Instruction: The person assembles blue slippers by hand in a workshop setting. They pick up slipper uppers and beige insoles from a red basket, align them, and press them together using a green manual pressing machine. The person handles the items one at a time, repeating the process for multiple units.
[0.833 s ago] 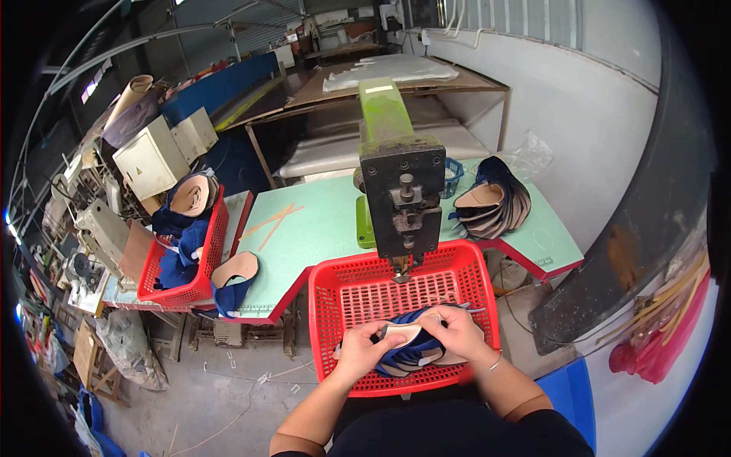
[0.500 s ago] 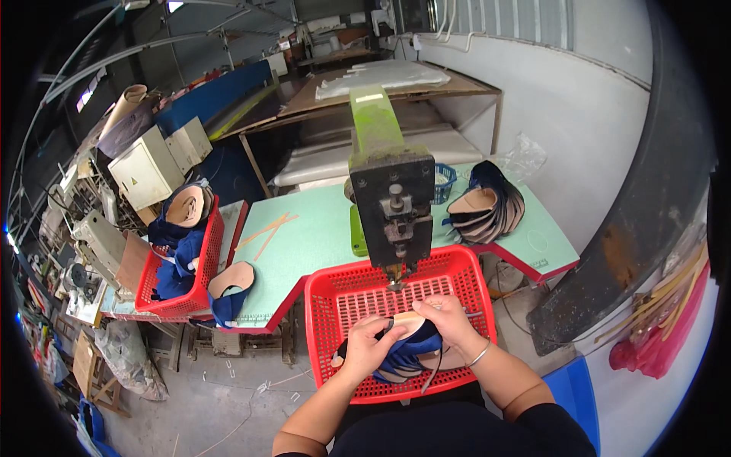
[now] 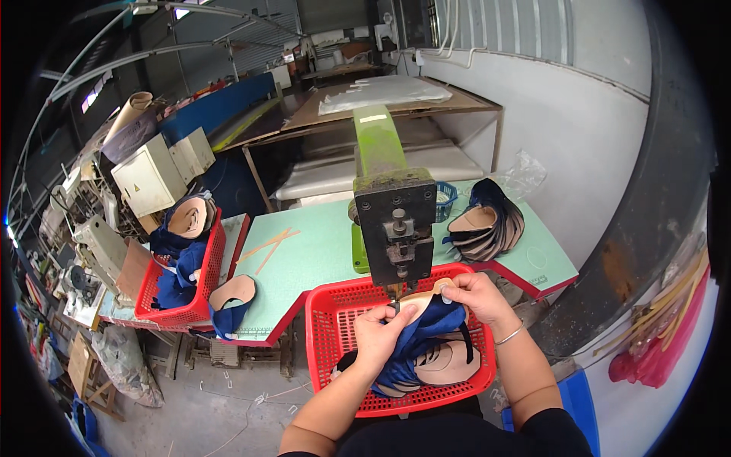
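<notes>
Both hands grasp one blue and beige shoe piece (image 3: pixel 435 314), its pale edge pinched between thumbs and fingers. Left hand (image 3: pixel 373 335) grips the near-left end with the thumb laid along the beige lining; right hand (image 3: pixel 483 298) pinches the far-right end, and a thin bracelet (image 3: pixel 510 333) circles that wrist. Stretched between the two hands, the piece sits above a red basket (image 3: pixel 487 365), just below the black head (image 3: pixel 396 228) of a sewing machine. Whether its edge touches the needle parts is too small to tell.

Inside the basket, beneath the hands, lies a pile of similar pieces (image 3: pixel 445 362), blue, black and beige. Behind the head, the machine's green arm (image 3: pixel 378 145) reaches back over a pale green table (image 3: pixel 308 217) with a red edge.

On the table's right side stands a fanned stack of shoe pieces (image 3: pixel 487 222), with a small blue basket (image 3: pixel 448 202) beside it. To the left, two thin tan strips (image 3: pixel 270 247) cross each other. Farther left, a single shoe piece (image 3: pixel 232 301) rests at the table's corner, next to a second red basket (image 3: pixel 215 263) filled with blue pieces. Clear plastic sheeting (image 3: pixel 384 93) covers part of a brown table (image 3: pixel 304 114) at the back.
</notes>
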A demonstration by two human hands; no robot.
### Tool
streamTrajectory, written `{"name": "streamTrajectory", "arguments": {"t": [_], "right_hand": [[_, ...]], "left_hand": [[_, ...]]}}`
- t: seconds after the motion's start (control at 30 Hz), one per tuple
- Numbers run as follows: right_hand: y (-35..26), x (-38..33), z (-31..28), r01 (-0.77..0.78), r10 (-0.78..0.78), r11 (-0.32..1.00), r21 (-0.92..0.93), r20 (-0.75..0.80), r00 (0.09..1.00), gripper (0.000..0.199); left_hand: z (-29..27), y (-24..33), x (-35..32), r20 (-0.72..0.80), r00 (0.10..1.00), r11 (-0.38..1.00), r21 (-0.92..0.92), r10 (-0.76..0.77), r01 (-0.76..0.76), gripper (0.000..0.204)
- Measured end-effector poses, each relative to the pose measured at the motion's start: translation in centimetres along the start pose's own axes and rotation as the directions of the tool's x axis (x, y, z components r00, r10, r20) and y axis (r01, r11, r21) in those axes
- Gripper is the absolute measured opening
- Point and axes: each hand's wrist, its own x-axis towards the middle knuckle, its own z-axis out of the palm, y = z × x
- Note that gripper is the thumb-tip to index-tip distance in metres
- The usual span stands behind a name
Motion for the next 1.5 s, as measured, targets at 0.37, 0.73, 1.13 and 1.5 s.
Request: {"name": "streamTrajectory", "arguments": {"t": [0.37,0.73,1.13,1.5], "right_hand": [[-0.6,1.4,0.5,0.008,-0.005,1.000,-0.025,0.103,0.995,0.022],[-2.5,3.2,2.9,0.010,0.050,0.974,-0.227,0.259,0.965,0.019],[-4.5,4.2,3.9,-0.026,0.141,0.932,-0.360,0.295,0.945,0.021],[-2.7,1.6,5.9,-0.125,0.127,0.992,-0.018,0.142,0.982,0.017]], "left_hand": [[-1.0,-0.6,0.0,-0.030,1.000,0.992,-0.125,0.000,-0.004,0.023],[-3.6,-0.2,-1.0,-0.092,0.996,0.946,-0.320,0.016,-0.044,0.016],[-5.0,-0.4,0.2,-0.070,0.998,0.940,-0.341,-0.005,-0.019,0.018],[-7.6,-1.6,5.7,0.254,0.957,0.944,-0.259,-0.140,0.207,0.026]]}}
